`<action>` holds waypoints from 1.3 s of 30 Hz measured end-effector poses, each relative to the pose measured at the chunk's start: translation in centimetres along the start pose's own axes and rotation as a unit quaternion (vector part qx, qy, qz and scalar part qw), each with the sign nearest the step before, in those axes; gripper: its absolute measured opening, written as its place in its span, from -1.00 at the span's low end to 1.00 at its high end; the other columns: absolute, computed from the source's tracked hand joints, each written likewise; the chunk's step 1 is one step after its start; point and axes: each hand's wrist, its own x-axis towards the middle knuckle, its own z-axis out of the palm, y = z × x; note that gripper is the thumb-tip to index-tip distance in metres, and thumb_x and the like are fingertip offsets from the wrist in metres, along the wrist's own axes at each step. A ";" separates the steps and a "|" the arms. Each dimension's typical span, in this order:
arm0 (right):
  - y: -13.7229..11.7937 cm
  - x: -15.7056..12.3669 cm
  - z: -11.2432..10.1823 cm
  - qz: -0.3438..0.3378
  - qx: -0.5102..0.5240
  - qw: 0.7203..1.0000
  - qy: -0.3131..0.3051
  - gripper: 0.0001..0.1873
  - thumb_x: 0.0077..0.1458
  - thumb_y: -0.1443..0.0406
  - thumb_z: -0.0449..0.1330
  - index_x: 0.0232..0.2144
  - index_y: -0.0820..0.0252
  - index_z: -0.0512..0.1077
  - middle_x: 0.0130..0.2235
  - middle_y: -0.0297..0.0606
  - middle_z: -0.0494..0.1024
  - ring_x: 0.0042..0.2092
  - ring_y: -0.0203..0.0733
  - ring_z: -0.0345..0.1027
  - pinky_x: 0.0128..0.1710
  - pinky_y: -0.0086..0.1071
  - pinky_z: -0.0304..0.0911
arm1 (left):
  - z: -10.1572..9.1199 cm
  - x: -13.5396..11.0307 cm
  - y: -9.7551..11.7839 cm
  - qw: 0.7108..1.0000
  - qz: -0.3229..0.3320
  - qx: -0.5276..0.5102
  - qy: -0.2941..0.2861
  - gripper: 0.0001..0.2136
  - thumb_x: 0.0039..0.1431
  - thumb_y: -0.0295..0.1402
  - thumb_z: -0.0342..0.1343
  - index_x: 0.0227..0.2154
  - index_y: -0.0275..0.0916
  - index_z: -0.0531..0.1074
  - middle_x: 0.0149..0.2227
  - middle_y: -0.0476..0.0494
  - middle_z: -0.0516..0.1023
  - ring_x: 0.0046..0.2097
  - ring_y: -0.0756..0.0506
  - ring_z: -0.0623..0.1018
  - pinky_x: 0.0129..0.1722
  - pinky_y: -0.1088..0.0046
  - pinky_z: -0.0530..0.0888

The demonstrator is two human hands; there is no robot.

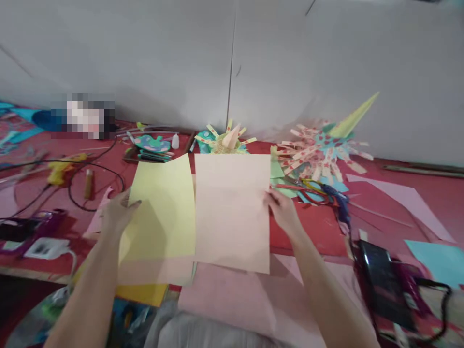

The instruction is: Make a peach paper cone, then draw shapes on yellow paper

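My left hand [118, 212] grips the left edge of a yellow sheet of paper [163, 208], thumb on top. Pale pink paper [155, 271] shows below the yellow sheet's lower edge. In my right hand [281, 210] is a pale peach sheet of paper [232, 212], pinched at its right edge. The two sheets are held up side by side, their inner edges almost meeting. Larger pink paper [228, 295] lies beneath them, near my lap.
Spiky paper crafts with cones [326, 145] stand by the wall. On the right lie a blue glue gun [339, 203], scissors [308, 188] and a black phone [382, 275]. A yellow glue gun [61, 169] with a looping cable and a white charger [47, 248] are on the left.
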 end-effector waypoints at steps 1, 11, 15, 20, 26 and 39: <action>0.4 -0.1 -1.1 0.011 0.001 1.000 0.008 -0.77 0.02 0.17 0.04 -0.53 0.20 0.32 -0.55 -0.36 0.33 -0.48 -0.30 0.20 -0.48 -0.48 0.09 | 0.1 -0.4 0.6 1.000 0.016 0.026 0.002 -0.67 0.05 -0.30 0.02 -0.10 -0.29 0.33 -0.20 -0.10 0.51 -0.14 -0.14 0.49 -0.12 0.29 0.42; 3.7 -0.7 -6.1 0.113 0.127 0.979 0.108 -0.76 -0.05 0.13 0.14 -0.55 0.18 0.32 -0.62 -0.45 0.18 -0.58 -0.38 0.00 -0.61 -0.49 -0.05 | 5.7 -6.0 11.4 0.876 0.461 0.139 0.004 -0.47 0.08 -0.45 0.03 0.14 -0.21 0.07 0.26 -0.36 -0.15 0.25 -0.34 -0.11 0.16 0.03 0.05; 5.3 -0.6 -6.3 0.118 0.168 0.972 0.118 -0.76 -0.08 0.12 0.17 -0.53 0.19 0.33 -0.56 -0.42 0.26 -0.53 -0.36 0.07 -0.55 -0.48 0.03 | 7.1 -6.8 14.1 0.810 0.575 0.094 -0.060 -0.36 0.01 -0.72 -0.14 0.12 0.00 0.10 0.27 -0.18 -0.10 0.26 -0.24 -0.08 0.17 0.06 0.03; 6.9 -0.9 -6.4 0.146 0.206 0.955 0.155 -0.75 -0.07 0.11 0.17 -0.45 0.19 0.38 -0.54 -0.41 0.29 -0.54 -0.37 0.09 -0.56 -0.48 0.04 | 6.7 -6.7 16.2 0.752 0.625 -0.051 -0.202 -0.58 0.19 -0.51 -0.30 -0.03 -0.01 0.32 0.13 -0.06 0.26 0.22 -0.14 0.10 0.18 0.06 -0.01; 7.2 -1.2 -6.7 0.129 0.144 0.971 0.139 -0.77 -0.03 0.14 0.14 -0.43 0.20 0.40 -0.43 -0.33 0.43 -0.40 -0.28 0.26 -0.41 -0.43 0.18 | 6.2 -6.0 16.3 0.773 0.524 -0.168 -0.316 -0.69 0.19 -0.24 -0.15 -0.12 -0.15 0.41 -0.05 -0.14 0.47 0.05 -0.15 0.37 0.16 0.15 0.10; 6.8 -1.3 -5.5 0.125 0.161 0.976 0.071 -0.76 -0.13 0.21 0.20 -0.37 0.23 0.41 -0.35 -0.22 0.52 -0.30 -0.17 0.37 -0.29 -0.33 0.24 | 5.2 -6.3 14.7 0.917 0.209 -0.233 -0.249 -0.86 -0.05 -0.23 0.13 -0.47 -0.14 0.52 -0.34 -0.07 0.57 -0.23 -0.12 0.53 -0.25 0.43 0.46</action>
